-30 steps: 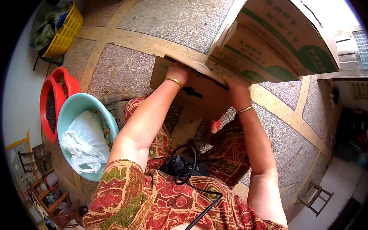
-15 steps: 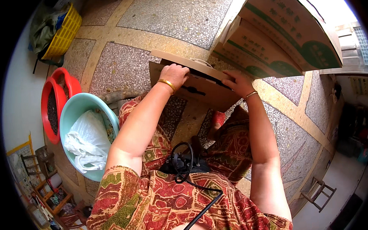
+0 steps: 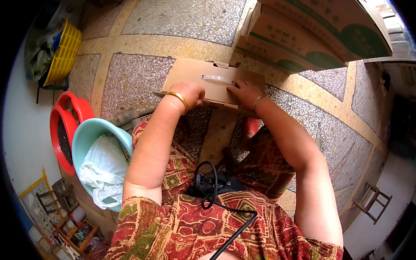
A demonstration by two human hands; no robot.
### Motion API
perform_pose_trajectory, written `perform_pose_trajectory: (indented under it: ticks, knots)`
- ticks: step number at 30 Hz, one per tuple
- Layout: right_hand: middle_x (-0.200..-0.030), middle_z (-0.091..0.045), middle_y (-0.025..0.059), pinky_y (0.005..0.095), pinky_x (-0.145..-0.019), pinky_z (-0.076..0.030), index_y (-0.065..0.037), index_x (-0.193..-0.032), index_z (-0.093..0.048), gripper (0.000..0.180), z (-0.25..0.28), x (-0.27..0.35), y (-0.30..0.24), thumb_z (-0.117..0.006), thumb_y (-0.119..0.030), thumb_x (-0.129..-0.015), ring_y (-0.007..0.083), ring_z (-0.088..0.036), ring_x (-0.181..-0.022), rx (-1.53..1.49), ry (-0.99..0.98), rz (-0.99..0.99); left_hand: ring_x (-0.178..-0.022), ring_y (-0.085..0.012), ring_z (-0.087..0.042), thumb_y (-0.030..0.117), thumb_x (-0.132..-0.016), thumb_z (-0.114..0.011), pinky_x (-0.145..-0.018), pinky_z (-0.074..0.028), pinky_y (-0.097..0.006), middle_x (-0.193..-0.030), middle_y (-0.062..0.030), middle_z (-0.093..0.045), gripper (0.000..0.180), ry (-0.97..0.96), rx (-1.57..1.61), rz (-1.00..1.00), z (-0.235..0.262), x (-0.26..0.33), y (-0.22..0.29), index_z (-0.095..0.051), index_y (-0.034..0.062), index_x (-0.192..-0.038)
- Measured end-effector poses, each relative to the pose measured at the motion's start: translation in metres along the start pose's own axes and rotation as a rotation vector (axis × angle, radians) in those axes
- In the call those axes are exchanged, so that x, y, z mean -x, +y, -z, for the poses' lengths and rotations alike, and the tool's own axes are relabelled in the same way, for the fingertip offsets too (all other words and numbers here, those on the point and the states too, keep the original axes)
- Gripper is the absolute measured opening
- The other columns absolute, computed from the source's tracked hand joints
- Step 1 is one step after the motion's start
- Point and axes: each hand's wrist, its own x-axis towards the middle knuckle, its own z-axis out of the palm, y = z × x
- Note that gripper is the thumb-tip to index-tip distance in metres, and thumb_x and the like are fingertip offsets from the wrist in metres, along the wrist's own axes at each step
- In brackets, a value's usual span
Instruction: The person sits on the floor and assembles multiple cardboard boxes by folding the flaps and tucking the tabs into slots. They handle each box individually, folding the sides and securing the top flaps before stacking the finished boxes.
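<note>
A brown cardboard box [image 3: 178, 76] stands on the floor between my knees, its top panel facing up. A white plastic strap handle [image 3: 215, 79] arches over that panel. My left hand [image 3: 189, 93] is closed at the box's near edge, left of the handle, with its fingertips hidden behind the hand. It wears a gold-coloured bangle [image 3: 178, 100]. On the right side of the top, my right hand [image 3: 247, 94] rests with fingers stretched out beside the handle's right end. Part of the box's near side is hidden under my hands.
Large printed cartons [image 3: 301, 32] are stacked at the far right. To my left stand a light-blue basin [image 3: 79, 148] holding a white plastic bag [image 3: 106, 163], red basins [image 3: 57, 149] and a yellow basket [image 3: 67, 52]. A wooden stool [image 3: 373, 202] is at right.
The box's raised top flap has come down toward me, so the top and its white handle now face up. My left hand moved to the near edge; my right hand shifted left onto the top.
</note>
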Motion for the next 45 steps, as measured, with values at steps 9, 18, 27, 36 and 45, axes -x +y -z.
perform_pose_trajectory:
  ticks: [9,18,27,36,45]
  knots:
    - [-0.132,-0.033,0.0125,0.0490,-0.094,-0.034,-0.020,-0.129,-0.037,0.077,0.018,0.012,-0.005,-0.072,-0.035,-0.061,0.0323,-0.033,-0.121,0.030,-0.135,-0.017,-0.077,-0.0273,-0.061,0.016,-0.066,-0.066,-0.068,-0.048,-0.036,-0.078,-0.0106,-0.063,0.014,-0.195,-0.026,-0.072,0.004,0.022,0.018,-0.065,0.0113,-0.079]
    - [-0.140,-0.022,0.0104,0.0526,-0.097,-0.027,-0.022,-0.133,-0.031,0.076,-0.002,0.001,-0.012,-0.068,-0.022,-0.066,0.0295,-0.024,-0.127,0.110,-0.034,0.209,-0.076,-0.0299,-0.060,0.017,-0.065,-0.066,-0.067,-0.048,-0.038,-0.077,-0.0110,-0.063,0.014,-0.259,-0.038,-0.106,-0.002,0.029,0.019,-0.064,0.0112,-0.077]
    - [-0.142,-0.016,0.0113,0.0538,-0.096,-0.027,-0.022,-0.130,-0.036,0.065,-0.009,-0.009,-0.020,-0.063,-0.015,-0.071,0.0286,-0.024,-0.126,0.170,-0.053,0.174,-0.077,-0.0305,-0.059,0.016,-0.067,-0.062,-0.068,-0.048,-0.038,-0.079,-0.0115,-0.062,0.012,-0.226,-0.062,-0.165,-0.006,0.030,0.023,-0.063,0.0113,-0.078]
    - [-0.140,-0.021,0.0117,0.0496,-0.089,-0.036,-0.019,-0.127,-0.039,0.061,-0.014,-0.009,-0.020,-0.062,-0.015,-0.071,0.0302,-0.029,-0.124,0.081,0.026,0.065,-0.077,-0.0295,-0.059,0.016,-0.072,-0.058,-0.068,-0.048,-0.039,-0.078,-0.0099,-0.062,0.009,-0.267,-0.138,-0.159,-0.007,0.035,0.045,-0.061,0.0115,-0.079]
    - [-0.138,-0.025,0.0118,0.0508,-0.085,-0.039,-0.016,-0.125,-0.042,0.059,-0.016,-0.021,-0.014,-0.063,-0.020,-0.070,0.0323,-0.030,-0.122,0.124,0.128,0.085,-0.076,-0.0318,-0.059,0.014,-0.072,-0.056,-0.066,-0.046,-0.042,-0.078,-0.0121,-0.062,0.011,-0.207,-0.114,-0.194,-0.014,0.036,0.042,-0.059,0.0110,-0.082]
